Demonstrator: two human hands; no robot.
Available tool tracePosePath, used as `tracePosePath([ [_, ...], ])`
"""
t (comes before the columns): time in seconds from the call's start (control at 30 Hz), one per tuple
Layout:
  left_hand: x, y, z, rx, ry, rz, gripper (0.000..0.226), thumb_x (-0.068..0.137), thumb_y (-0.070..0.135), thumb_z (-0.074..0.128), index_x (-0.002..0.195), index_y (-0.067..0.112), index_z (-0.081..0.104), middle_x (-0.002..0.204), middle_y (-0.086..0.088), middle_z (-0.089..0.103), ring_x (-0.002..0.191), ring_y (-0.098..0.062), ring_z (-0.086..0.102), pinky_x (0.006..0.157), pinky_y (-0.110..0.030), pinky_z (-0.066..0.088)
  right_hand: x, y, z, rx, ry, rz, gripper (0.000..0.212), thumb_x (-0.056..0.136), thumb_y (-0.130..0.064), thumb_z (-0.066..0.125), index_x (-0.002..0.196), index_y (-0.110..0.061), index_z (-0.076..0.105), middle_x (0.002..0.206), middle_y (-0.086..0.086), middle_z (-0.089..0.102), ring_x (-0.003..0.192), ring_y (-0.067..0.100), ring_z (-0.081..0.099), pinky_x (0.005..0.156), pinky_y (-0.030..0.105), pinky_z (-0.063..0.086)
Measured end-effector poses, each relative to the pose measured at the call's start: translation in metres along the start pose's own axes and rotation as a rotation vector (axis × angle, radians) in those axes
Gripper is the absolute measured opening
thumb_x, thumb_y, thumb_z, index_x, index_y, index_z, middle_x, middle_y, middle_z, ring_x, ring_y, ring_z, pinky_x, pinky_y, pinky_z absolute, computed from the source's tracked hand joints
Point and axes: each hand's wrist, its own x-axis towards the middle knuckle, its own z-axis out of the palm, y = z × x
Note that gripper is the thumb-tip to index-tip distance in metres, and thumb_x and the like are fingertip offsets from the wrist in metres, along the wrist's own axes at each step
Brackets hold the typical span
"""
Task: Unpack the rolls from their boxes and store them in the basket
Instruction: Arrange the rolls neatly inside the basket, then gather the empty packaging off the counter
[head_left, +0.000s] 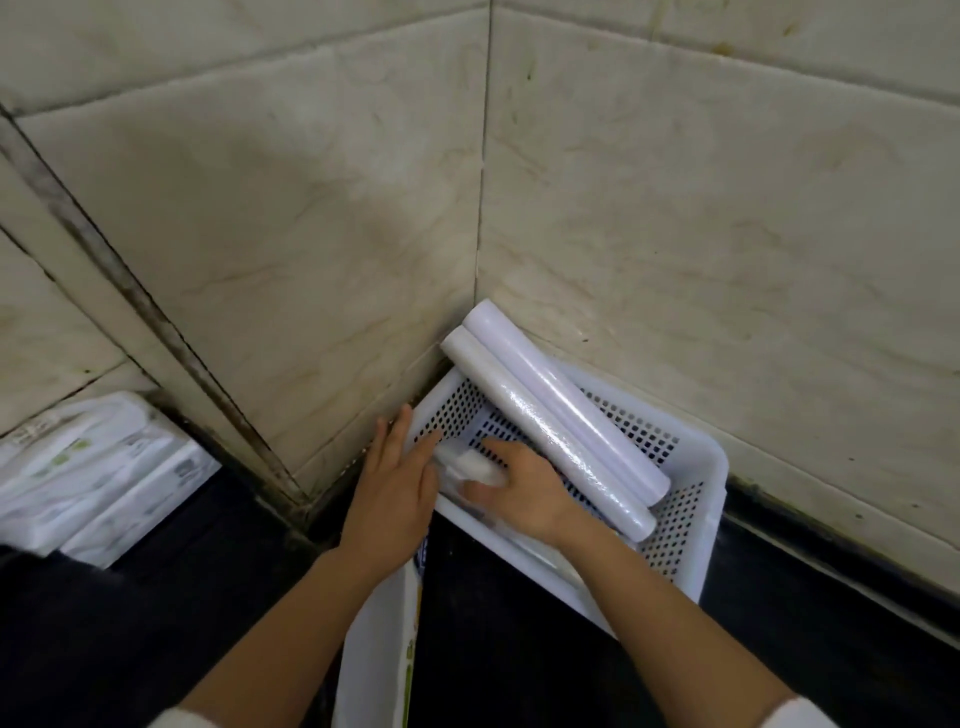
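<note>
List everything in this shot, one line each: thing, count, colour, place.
Basket: one, white, perforated, on the dark counter in the wall corner.
Long rolls: two, white, side by side, leaning out over the basket's far corner.
Small roll: one, whitish, blurred, low in the basket under the right hand.
Boxes: a stack, white, far left; count unclear.
Open box: one, white, below the left forearm.
Hands: left flat at the basket's rim; right on the small roll.
</note>
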Motion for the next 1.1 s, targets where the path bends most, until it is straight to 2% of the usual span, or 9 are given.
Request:
tracePosePath([
  [0.07,-0.001,0.003,0.0,-0.018,-0.005,-0.031,0.048,0.099,0.034,0.021,0.146,0.024,0.029,0.159,0.001,-0.003,0.145,-0.019,-0.01,0.119,-0.036,0.002,-0.002,0.007,-0.002,0.046,0.024,0.014,0.02,0.093,-0.018,0.054,0.096,-0.004,0.069,0.097,0.006,0.067,0.091,0.021,0.062,0.091,0.037,0.048],
  [0.13,-0.001,0.005,-0.002,-0.004,-0.015,-0.042,0.06,0.092,0.046,0.011,0.146,0.025,0.028,0.159,0.0,-0.003,0.142,-0.015,-0.013,0.119,-0.037,0.002,-0.001,0.015,0.004,-0.049,0.011,0.024,0.028,0.091,-0.004,0.046,0.066,-0.005,0.057,0.07,0.008,0.052,0.065,0.015,0.047,0.075,0.033,0.044],
  [0.23,-0.002,0.005,-0.006,0.006,-0.046,-0.064,0.053,0.097,0.044,0.017,0.148,0.028,0.018,0.16,0.002,-0.004,0.143,-0.015,-0.015,0.12,-0.044,0.005,-0.003,0.022,0.012,-0.07,-0.037,0.026,0.023,0.094,-0.008,0.049,0.102,-0.001,0.069,0.102,0.01,0.071,0.093,0.021,0.064,0.094,0.033,0.049],
  [0.33,-0.019,0.007,-0.015,-0.114,0.06,-0.072,0.051,0.1,0.039,0.026,0.149,0.029,0.013,0.159,0.002,0.005,0.146,-0.018,-0.005,0.119,-0.041,0.006,-0.019,0.01,-0.002,0.035,0.118,-0.017,0.039,0.095,-0.016,0.057,0.134,-0.009,0.058,0.135,0.002,0.06,0.125,0.016,0.054,0.103,0.016,0.032],
  [0.5,-0.091,0.02,-0.013,-0.332,0.149,-0.287,0.054,0.097,0.035,0.04,0.147,0.023,0.024,0.158,-0.002,0.012,0.145,-0.018,0.006,0.118,-0.039,0.013,-0.085,0.008,-0.021,0.154,0.318,-0.046,0.028,0.091,-0.018,0.064,0.118,-0.014,0.069,0.119,-0.005,0.067,0.112,0.008,0.059,0.096,0.017,0.04],
  [0.67,-0.163,0.027,-0.002,-0.175,0.016,-0.436,0.059,0.087,0.044,0.055,0.136,0.015,0.038,0.153,-0.019,0.017,0.14,-0.032,0.011,0.114,-0.048,0.022,-0.18,0.039,-0.018,0.106,0.406,0.027,0.014,0.082,-0.015,0.073,0.096,-0.015,0.074,0.094,-0.005,0.07,0.08,0.0,0.06,0.073,0.004,0.043],
  [0.83,-0.205,0.031,0.005,-0.078,-0.145,-0.475,0.075,0.079,0.049,0.062,0.14,0.016,0.034,0.153,-0.018,0.015,0.139,-0.034,0.014,0.11,-0.048,0.03,-0.261,0.074,-0.001,-0.176,0.176,0.135,0.049,0.074,-0.047,0.077,0.115,-0.023,0.067,0.112,-0.009,0.064,0.109,0.009,0.056,0.092,0.022,0.041],
  [0.93,-0.226,0.027,0.008,-0.113,-0.154,-0.451,0.068,0.079,0.035,0.065,0.137,0.012,0.038,0.149,-0.013,0.027,0.132,-0.033,0.025,0.103,-0.045,0.037,-0.291,0.09,0.008,-0.301,0.02,0.246,0.077,0.068,-0.06,0.074,0.135,-0.03,0.05,0.136,-0.007,0.049,0.133,0.014,0.038,0.111,0.036,0.025],
  [1.1,-0.262,0.028,0.007,-0.163,-0.104,-0.402,0.066,0.076,0.019,0.066,0.136,0.01,0.039,0.141,-0.011,0.04,0.121,-0.033,0.038,0.098,-0.04,0.039,-0.318,0.113,0.036,-0.638,-0.029,0.337,0.067,0.074,-0.023,0.066,0.134,-0.025,0.038,0.134,0.0,0.048,0.128,0.025,0.04,0.101,0.044,0.032],
])
